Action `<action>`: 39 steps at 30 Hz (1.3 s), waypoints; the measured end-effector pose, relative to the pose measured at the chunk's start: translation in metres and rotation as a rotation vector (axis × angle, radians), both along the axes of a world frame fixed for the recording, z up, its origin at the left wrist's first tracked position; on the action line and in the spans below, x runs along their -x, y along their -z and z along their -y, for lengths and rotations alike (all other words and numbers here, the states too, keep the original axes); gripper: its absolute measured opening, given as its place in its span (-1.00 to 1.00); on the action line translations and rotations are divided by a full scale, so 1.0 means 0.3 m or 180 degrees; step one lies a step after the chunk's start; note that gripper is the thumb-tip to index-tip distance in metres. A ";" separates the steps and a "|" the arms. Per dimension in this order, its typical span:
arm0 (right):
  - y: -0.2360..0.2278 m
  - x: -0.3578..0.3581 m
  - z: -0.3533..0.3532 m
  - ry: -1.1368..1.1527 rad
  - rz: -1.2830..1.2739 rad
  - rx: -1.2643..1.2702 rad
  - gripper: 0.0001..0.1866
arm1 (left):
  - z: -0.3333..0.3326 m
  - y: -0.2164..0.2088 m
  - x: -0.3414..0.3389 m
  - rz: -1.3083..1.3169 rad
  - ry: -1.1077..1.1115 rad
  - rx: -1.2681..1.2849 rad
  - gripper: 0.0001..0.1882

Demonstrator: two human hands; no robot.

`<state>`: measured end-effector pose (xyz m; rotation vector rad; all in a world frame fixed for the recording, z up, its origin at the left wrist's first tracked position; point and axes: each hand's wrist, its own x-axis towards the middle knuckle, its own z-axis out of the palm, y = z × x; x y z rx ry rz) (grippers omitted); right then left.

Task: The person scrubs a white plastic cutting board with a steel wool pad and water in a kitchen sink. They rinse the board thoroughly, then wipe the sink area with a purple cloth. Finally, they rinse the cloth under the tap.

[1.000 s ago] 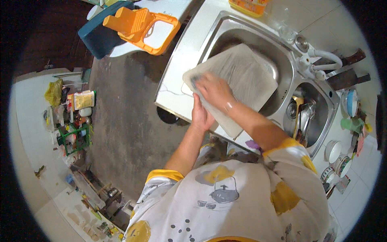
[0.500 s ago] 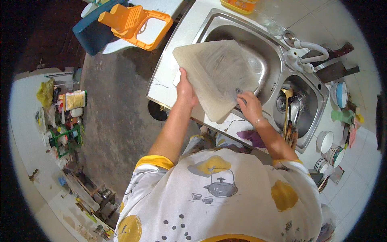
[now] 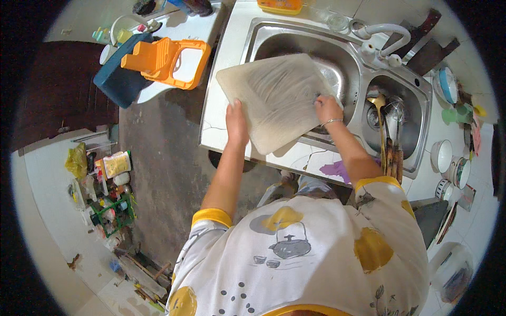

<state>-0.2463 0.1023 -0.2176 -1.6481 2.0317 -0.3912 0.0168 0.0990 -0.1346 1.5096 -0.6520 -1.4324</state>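
Cutting board [image 3: 279, 100] now tilted up over sink [image 3: 263, 31]; left hand [image 3: 236, 124] clamped on its edge, right hand [image 3: 328, 108] moved to far side, grip closed on edge, prob. scrubbing.

Your cutting board [image 3: 274, 100] was pale cream, streaked grey. Your sink [image 3: 421, 105] was plain silver steel, its faucet [image 3: 387, 31] white. Your shirt [image 3: 316, 258] was white with mustard-yellow blotches, a grey teapot print and yellow cuffs. Your stool [image 3: 168, 63] was bright orange; the tray [image 3: 118, 84] under it was dark teal.
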 end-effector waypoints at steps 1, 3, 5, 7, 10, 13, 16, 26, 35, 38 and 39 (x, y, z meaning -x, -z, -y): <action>-0.003 -0.039 -0.025 -0.0145 -0.0060 0.0107 -0.76 | -0.025 0.004 0.011 0.0185 0.0115 0.0077 -0.49; -0.084 -0.165 -0.083 -0.0445 0.0115 0.0418 -0.78 | -0.065 -0.004 0.032 0.0060 -0.0076 -0.0225 -0.51; -0.264 -0.318 -0.172 -0.0711 0.0698 0.0782 -0.80 | -0.082 -0.004 0.045 -0.0033 -0.0161 -0.0372 -0.52; -0.298 -0.337 -0.182 -0.0786 0.0953 0.0858 -0.80 | -0.063 -0.021 0.040 -0.0078 -0.0100 -0.0285 -0.52; -0.116 -0.163 -0.078 -0.0463 0.0602 0.0328 -0.80 | -0.064 -0.047 0.054 0.0014 -0.0166 -0.0364 -0.52; -0.046 -0.002 0.006 0.0082 0.0159 -0.0035 -0.80 | -0.073 0.027 0.032 0.0286 -0.0006 -0.0092 -0.51; -0.140 -0.223 -0.096 -0.0539 0.0633 0.0731 -0.84 | -0.079 0.028 0.027 0.0082 -0.0086 -0.0156 -0.52; -0.169 -0.459 0.394 -0.0616 0.0789 0.1173 -0.85 | -0.071 -0.009 0.039 0.0294 -0.0111 -0.0052 -0.51; -0.253 -0.257 -0.018 -0.1595 0.0903 0.0737 -0.84 | -0.069 -0.036 0.041 0.0073 -0.0318 -0.0177 -0.53; -0.239 -0.425 0.193 -0.1282 0.0828 0.0987 -0.83 | -0.065 -0.018 0.045 -0.0039 -0.0389 -0.0066 -0.56; -0.220 -0.466 0.285 -0.1219 0.0911 0.1116 -0.83 | -0.070 -0.008 0.042 0.0020 -0.0383 -0.0047 -0.58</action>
